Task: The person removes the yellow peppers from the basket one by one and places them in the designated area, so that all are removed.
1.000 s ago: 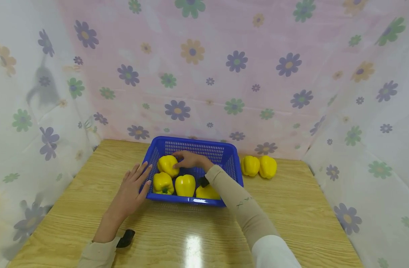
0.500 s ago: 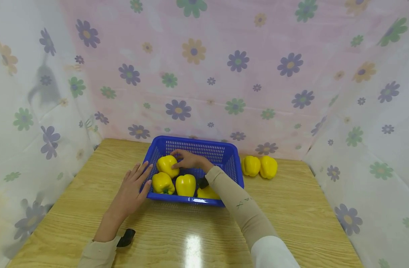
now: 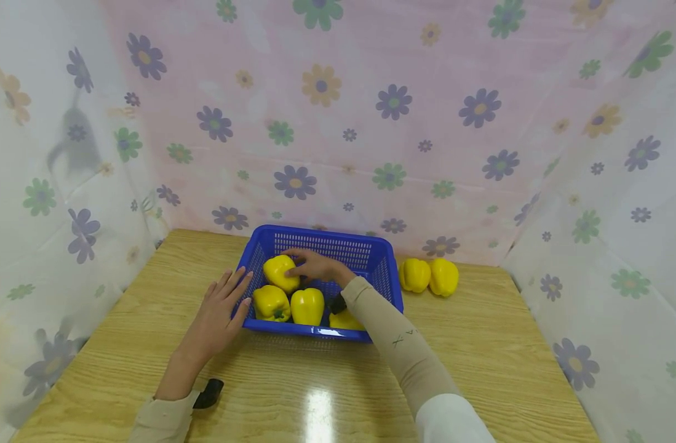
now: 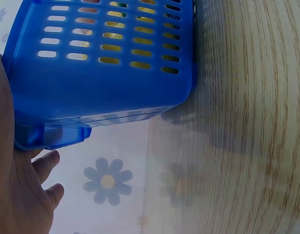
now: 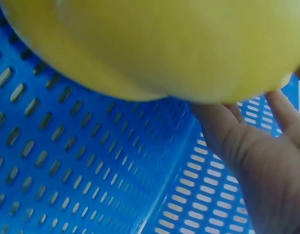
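A blue plastic basket (image 3: 315, 232) sits near the back of the table with several yellow bell peppers inside. My right hand (image 3: 318, 268) reaches into it and grips a bell pepper (image 3: 277, 271) at the back left, thumb and fingers on its right side. That bell pepper (image 5: 159, 44) fills the top of the right wrist view, above the basket floor. In front are a bell pepper (image 3: 271, 303), another bell pepper (image 3: 307, 306), and a bell pepper (image 3: 345, 319) partly hidden by my right sleeve. My left hand (image 3: 213, 317) rests on the left rim, fingers spread and fairly straight.
Two more yellow bell peppers, one (image 3: 414, 274) beside the other (image 3: 444, 277), stand on the wooden table (image 3: 481, 351) right of the basket. Flower-printed sheets (image 3: 349, 111) enclose the back and both sides.
The gripped bell pepper shifts slightly left, then back to the right and tilts a little with my right hand. The front-left bell pepper turns slightly. My left hand stays in place.
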A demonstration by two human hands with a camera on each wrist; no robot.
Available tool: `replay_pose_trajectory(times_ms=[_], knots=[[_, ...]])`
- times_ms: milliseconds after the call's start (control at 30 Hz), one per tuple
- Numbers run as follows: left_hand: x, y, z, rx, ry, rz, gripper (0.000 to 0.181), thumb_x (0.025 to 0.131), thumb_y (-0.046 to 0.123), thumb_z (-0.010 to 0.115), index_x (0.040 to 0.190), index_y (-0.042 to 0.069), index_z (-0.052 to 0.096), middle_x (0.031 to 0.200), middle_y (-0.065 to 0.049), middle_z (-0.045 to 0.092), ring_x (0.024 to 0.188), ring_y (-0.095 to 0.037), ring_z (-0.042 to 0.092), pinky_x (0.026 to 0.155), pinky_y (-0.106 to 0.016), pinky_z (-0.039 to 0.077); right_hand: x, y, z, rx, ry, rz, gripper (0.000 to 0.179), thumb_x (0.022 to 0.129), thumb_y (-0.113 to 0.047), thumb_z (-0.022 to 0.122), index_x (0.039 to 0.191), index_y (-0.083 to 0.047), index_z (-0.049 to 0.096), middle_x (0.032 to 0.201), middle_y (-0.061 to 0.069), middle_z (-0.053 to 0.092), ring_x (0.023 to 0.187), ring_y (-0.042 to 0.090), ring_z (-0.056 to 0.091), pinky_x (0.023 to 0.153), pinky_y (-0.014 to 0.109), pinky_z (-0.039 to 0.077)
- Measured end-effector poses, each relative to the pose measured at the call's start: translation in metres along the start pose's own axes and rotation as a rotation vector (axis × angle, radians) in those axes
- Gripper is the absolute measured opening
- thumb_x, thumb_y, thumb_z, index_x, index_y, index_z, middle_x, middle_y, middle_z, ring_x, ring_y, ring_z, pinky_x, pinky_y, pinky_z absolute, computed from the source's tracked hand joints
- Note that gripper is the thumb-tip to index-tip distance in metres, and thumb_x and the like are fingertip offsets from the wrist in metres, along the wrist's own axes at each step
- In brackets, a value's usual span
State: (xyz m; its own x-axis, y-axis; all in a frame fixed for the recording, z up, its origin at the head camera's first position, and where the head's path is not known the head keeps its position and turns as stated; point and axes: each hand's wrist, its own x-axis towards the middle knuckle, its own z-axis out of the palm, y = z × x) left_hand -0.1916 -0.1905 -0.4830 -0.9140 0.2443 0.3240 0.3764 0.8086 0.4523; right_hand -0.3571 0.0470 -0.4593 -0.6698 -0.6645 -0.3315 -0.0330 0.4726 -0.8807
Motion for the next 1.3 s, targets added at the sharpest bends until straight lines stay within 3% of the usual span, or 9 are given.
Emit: replay_pose_trajectory(times_ms=[367,667,900,1300], knots=[[0.001,0.0,0.0,-0.009,0.009,-0.002,0.053,0.109,0.028,0.043,0.156,0.005,0.04,0.164,-0.02,0.031,0.152,-0.048,0.021,0.119,-0.071,0.015,-0.004,0.003,-0.008,0.051,0.032,-0.006,0.06,0.104,-0.016,0.06,0.159,-0.017,0.037,0.153,0.017,0.045,0.137,0.036,0.049,0.102,0.053,0.053],[0.0,0.001,-0.001,-0.017,0.008,-0.005,0.052,0.109,0.028,0.043,0.156,0.005,0.04,0.164,-0.02,0.031,0.153,-0.048,0.019,0.118,-0.071,0.015,-0.007,0.003,-0.009,0.09,0.042,-0.001,0.062,0.102,-0.013,0.063,0.159,-0.016,0.037,0.152,0.02,0.045,0.134,0.038,0.052,0.086,0.046,0.062],[0.001,0.0,0.0,-0.03,0.01,-0.003,0.052,0.109,0.028,0.044,0.156,0.005,0.04,0.164,-0.02,0.031,0.153,-0.047,0.019,0.118,-0.071,0.015,-0.012,0.0,-0.008,0.082,0.024,-0.034,0.059,0.104,-0.012,0.059,0.159,-0.014,0.037,0.15,0.021,0.046,0.131,0.038,0.054,0.09,0.048,0.06],[0.001,-0.001,0.001,-0.033,0.007,-0.011,0.052,0.109,0.028,0.044,0.156,0.005,0.04,0.164,-0.019,0.031,0.153,-0.046,0.018,0.119,-0.071,0.014,-0.015,-0.003,-0.007,0.1,0.075,-0.021,0.063,0.102,-0.008,0.06,0.159,-0.015,0.035,0.15,0.023,0.043,0.128,0.039,0.055,0.088,0.046,0.061]])
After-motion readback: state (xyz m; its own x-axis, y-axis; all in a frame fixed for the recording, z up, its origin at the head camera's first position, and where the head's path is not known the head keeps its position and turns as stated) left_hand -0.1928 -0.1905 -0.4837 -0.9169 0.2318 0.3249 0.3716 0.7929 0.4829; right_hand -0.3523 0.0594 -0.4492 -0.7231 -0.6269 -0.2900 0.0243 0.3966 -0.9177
